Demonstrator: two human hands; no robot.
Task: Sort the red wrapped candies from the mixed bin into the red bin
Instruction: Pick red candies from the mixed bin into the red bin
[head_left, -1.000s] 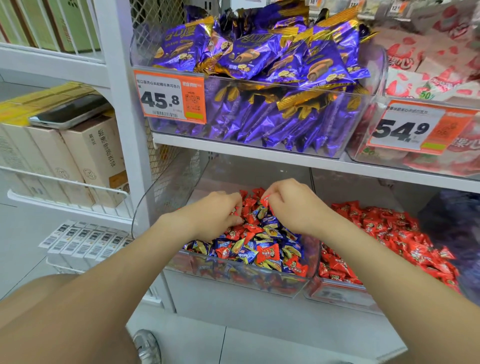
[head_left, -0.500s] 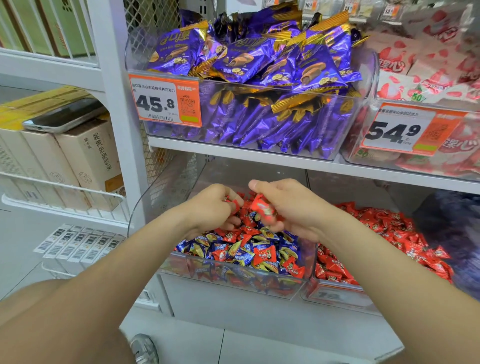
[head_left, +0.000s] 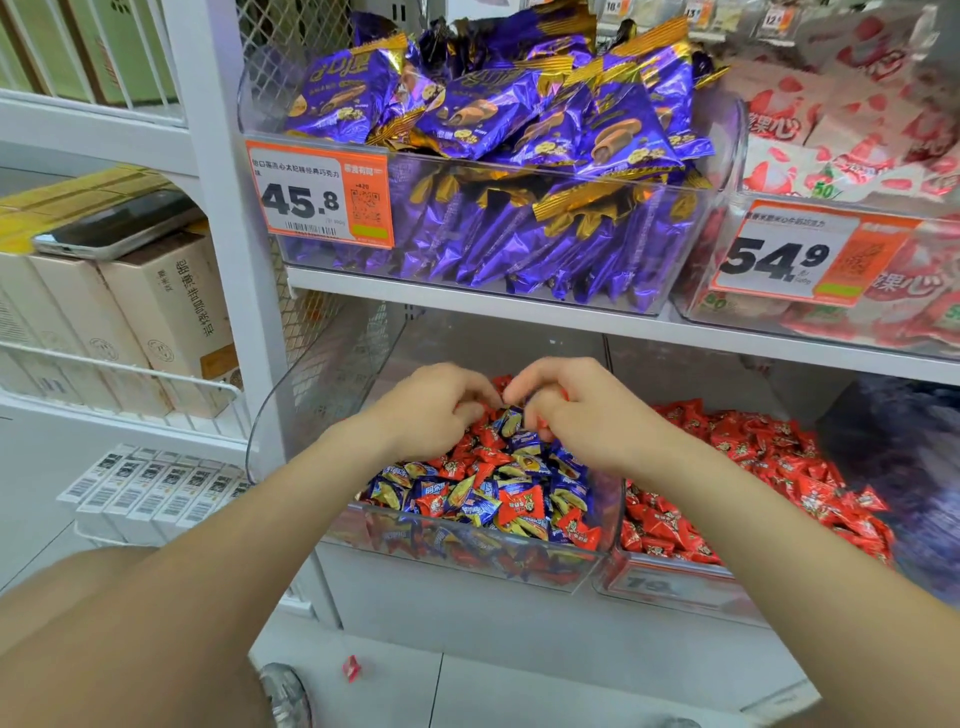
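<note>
**2 hands at the back of the mixed bin, lower shelf**

Lower shelf, 2 clear bins side by side. The mixed bin (head_left: 457, 553) sits on the left. It holds red wrapped candies (head_left: 519, 506) jumbled with blue and yellow candies (head_left: 470, 491). The red bin (head_left: 670, 587) stands just beside it on the right and holds red pieces only. The label on its front is too blurred to read.

The left hand (head_left: 436, 410) and right hand (head_left: 576, 410) are knuckles-up over the back of the mixed pile, fingertips almost meeting.
- Right hand: fingers curled around red wrapped candies, with red showing between the fingers.
- Left hand: fingers curled down into the pile and tips hidden; cannot tell whether it grasps anything.

Upper shelf:
- The upper bin (head_left: 649, 306) is heaped with purple packets (head_left: 483, 114) and carries the 45.8 tag (head_left: 319, 195) on its front.
- To its right are pink-and-white packets (head_left: 779, 130) behind the 54.9 tag (head_left: 800, 254); that container is cut off by the frame edge.

Far right of the lower shelf there is a dark bluish mass (head_left: 909, 441), blurred, contents not readable.

1 stray red candy (head_left: 351, 669) lies on the floor (head_left: 519, 686) below the mixed bin.

On the left shelving, cream boxes (head_left: 156, 312) stand upright with a phone (head_left: 114, 223) lying flat on top.
</note>
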